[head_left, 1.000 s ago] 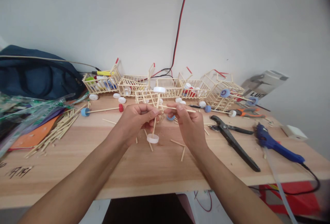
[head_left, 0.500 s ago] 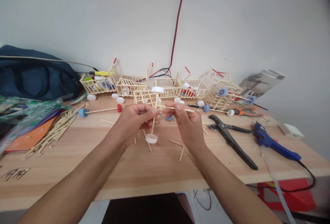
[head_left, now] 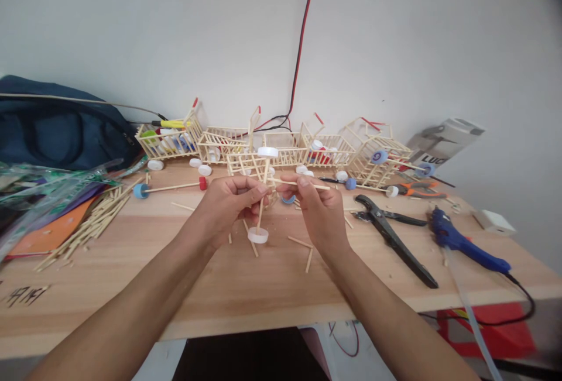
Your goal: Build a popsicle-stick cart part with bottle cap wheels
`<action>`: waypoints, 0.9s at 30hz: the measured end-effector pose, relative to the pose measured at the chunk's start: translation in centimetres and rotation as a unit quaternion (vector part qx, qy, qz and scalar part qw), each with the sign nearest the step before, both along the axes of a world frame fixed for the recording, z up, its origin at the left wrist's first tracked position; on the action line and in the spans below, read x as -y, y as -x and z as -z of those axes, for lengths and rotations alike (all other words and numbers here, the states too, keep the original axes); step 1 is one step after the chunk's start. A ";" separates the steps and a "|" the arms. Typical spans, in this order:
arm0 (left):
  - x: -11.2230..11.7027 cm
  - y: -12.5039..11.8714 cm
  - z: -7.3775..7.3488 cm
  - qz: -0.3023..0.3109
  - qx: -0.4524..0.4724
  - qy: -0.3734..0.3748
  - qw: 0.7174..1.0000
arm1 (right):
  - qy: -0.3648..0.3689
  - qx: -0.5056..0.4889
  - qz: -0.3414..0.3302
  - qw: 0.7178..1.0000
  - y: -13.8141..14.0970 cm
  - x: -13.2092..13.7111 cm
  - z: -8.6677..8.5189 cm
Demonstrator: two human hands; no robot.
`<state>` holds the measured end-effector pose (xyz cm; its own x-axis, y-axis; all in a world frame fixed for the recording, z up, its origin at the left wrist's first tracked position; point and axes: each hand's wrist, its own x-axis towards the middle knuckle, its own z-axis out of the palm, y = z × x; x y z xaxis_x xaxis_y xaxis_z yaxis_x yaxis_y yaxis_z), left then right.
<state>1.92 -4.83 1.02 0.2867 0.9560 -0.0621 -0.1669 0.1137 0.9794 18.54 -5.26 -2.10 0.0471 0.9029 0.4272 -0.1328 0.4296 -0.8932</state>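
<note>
My left hand [head_left: 230,205] pinches a thin wooden stick that stands almost upright, a white bottle cap [head_left: 258,234] on its lower end and another white cap [head_left: 267,151] on its upper end. My right hand [head_left: 319,211] pinches a second thin stick [head_left: 316,186] that lies crosswise, its left end meeting the upright stick. Both hands hover just above the wooden table [head_left: 246,287], close together at its middle.
Several stick-built carts [head_left: 281,150] with cap wheels line the wall. A stick axle with blue and red caps [head_left: 171,187] and a pile of loose sticks [head_left: 90,226] lie left, near a dark blue bag [head_left: 57,129]. Black cutters [head_left: 395,237], orange pliers [head_left: 419,189] and a blue glue gun [head_left: 465,243] lie right.
Both hands keep their grip and barely shift. The view has drifted slightly, so everything sits a little lower-left in the frame than a second ago.
</note>
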 end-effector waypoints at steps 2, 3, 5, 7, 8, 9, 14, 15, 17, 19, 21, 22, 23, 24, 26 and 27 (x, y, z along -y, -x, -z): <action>0.0 0.0 0.0 0.001 0.003 0.000 1.000 | 0.000 -0.003 0.000 1.000 0.0 0.0 0.0; 0.1 0.1 0.0 0.001 0.003 -0.001 1.000 | 0.000 -0.006 -0.001 1.000 0.0 0.0 0.0; 0.1 0.1 0.0 -0.001 0.003 -0.002 1.000 | 0.000 -0.013 -0.004 1.000 0.0 0.0 0.1; 0.1 0.1 0.0 -0.003 0.002 -0.001 1.000 | 0.000 -0.017 -0.008 1.000 0.0 0.1 0.1; 0.1 0.1 0.0 -0.004 0.002 0.000 1.000 | -0.001 -0.020 -0.009 1.000 0.0 0.1 0.1; 0.1 0.1 0.0 -0.004 0.003 0.001 1.000 | -0.003 -0.021 -0.010 1.000 0.0 0.1 0.1; 0.1 0.1 0.0 -0.009 0.002 0.000 1.000 | -0.004 -0.019 -0.010 1.000 0.0 0.0 0.0; 0.1 0.1 0.0 -0.011 0.000 -0.001 1.000 | -0.004 -0.018 -0.010 1.000 0.0 0.0 0.0; 0.1 0.1 -0.1 -0.011 -0.003 0.000 1.000 | -0.003 -0.014 -0.007 1.000 0.0 0.0 0.0; 0.1 0.0 -0.1 -0.009 -0.004 0.000 1.000 | -0.005 -0.008 -0.003 1.000 0.0 0.0 0.1; 0.1 0.0 -0.2 -0.010 -0.004 0.000 1.000 | -0.009 -0.003 -0.001 1.000 -0.1 0.0 0.1; 0.1 0.0 -0.2 -0.010 -0.005 0.000 1.000 | -0.010 -0.002 -0.001 1.000 -0.1 0.0 0.1; 0.1 0.0 -0.2 -0.010 -0.004 0.000 1.000 | -0.010 -0.002 -0.001 1.000 -0.1 0.0 0.1; 0.1 0.0 -0.2 -0.011 -0.003 0.000 1.000 | -0.010 -0.003 -0.001 1.000 -0.1 0.0 0.1; 0.1 0.0 -0.2 -0.010 0.000 -0.003 1.000 | -0.010 -0.008 -0.003 1.000 -0.1 -0.1 0.2; 0.1 0.0 -0.2 -0.009 0.001 -0.004 1.000 | -0.009 -0.009 -0.003 1.000 -0.1 -0.1 0.2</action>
<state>1.94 -4.95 1.19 0.2694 0.9616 -0.0531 -0.1710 0.1021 0.9800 18.60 -5.21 -2.28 0.0496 0.8949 0.4434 -0.1518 0.4456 -0.8823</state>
